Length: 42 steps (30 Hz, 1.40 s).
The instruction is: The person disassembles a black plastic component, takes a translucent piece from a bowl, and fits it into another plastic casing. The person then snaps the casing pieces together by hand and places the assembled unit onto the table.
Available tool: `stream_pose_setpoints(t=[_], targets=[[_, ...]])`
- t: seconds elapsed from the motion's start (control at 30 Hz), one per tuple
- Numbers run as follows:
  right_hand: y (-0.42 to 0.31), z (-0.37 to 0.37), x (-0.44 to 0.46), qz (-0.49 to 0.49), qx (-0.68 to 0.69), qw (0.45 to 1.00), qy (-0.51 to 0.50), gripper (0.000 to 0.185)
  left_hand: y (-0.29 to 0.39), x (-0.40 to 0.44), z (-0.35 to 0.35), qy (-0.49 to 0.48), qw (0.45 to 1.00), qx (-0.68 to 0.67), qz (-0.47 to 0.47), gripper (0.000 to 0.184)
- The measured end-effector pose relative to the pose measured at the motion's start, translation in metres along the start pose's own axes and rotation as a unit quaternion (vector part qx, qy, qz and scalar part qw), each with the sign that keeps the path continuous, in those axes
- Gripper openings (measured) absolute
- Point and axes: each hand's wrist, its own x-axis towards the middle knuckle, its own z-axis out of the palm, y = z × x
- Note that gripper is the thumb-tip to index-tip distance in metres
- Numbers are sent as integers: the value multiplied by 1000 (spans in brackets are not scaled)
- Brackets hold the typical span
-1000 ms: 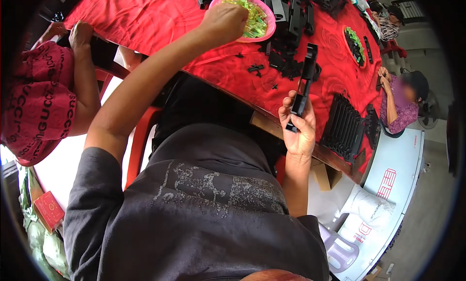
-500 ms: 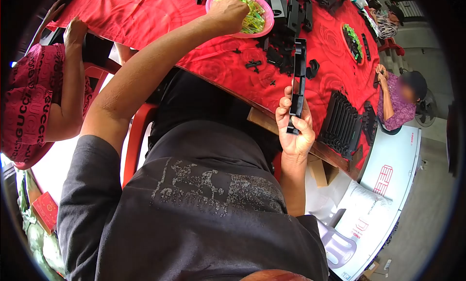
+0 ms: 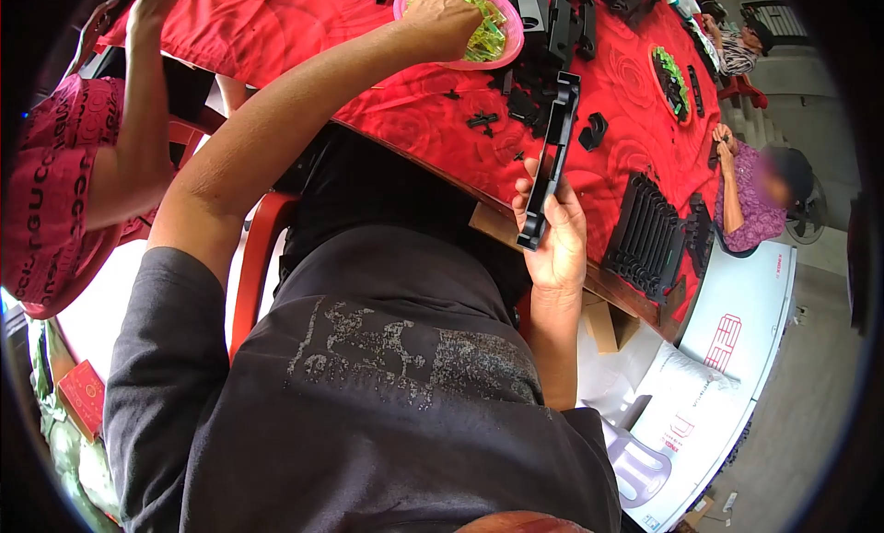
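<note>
My left hand (image 3: 444, 26) is down in a pink bowl (image 3: 513, 46) of shiny yellow-green strips (image 3: 485, 43). Its fingers are curled in among the strips, and whatever they hold is hidden. My right hand (image 3: 556, 229), palm up at the table edge, grips the lower end of a long, narrow black plastic housing (image 3: 557, 132) with open recesses. The housing stands nearly upright, its top leaning a little right. Beyond it, small black plastic pieces (image 3: 525, 107) and a black angular piece (image 3: 593, 130) lie on the red tablecloth (image 3: 442, 146).
A row of black housings (image 3: 649, 234) lies right of my right hand. Farther off sits a bowl of green and black pieces (image 3: 670, 83). One person (image 3: 755, 192) sits across on the right, another (image 3: 64, 192) at my left. A red chair (image 3: 253, 270) is beside me.
The black housing has tilted, its lower end shifting left and toward me as my right hand turns. My left hand has moved slightly right in the bowl. The left neighbour's arm has moved up.
</note>
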Motion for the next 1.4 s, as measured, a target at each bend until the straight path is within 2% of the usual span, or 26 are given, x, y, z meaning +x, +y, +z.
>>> stream_pose_setpoints(t=[0.1, 0.2, 0.3, 0.5, 0.6, 0.7, 0.8, 0.9, 1.0, 1.4], targets=[[-1, 11, -1, -4, -47, 999, 21, 48, -2, 1, 7, 40, 999, -21, -13, 18], [-3, 16, -2, -2, -61, 998, 31, 47, -6, 8, 10, 2, 1000, 4, 7, 21], [-3, 15, -4, -5, -82, 996, 43, 47, -10, 9, 12, 21, 999, -16, 31, 22], [-3, 20, -5, -15, -98, 992, 74, 47, -7, -3, -1, 156, 975, -156, 11, 22], [-4, 28, -5, -40, -105, 989, 92, 49, 10, -12, -14, 193, 956, -219, 16, 24], [-3, 32, -4, -56, -115, 987, 99, 51, 47, -42, -37, 35, 861, -506, -47, 23], [0, 31, -5, -56, -122, 985, 108, 52, 80, -63, -36, 24, 794, -606, -33, 21], [2, 38, -7, -67, -125, 982, 124, 52, 104, -77, -39, 30, 757, -652, -20, 18], [2, 39, -8, -79, -119, 982, 122, 52, 116, -85, -45, 64, 818, -570, -45, 15], [10, 48, -11, -120, -132, 975, 135, 55, 135, -100, -42, 211, 868, -449, 31, 17]])
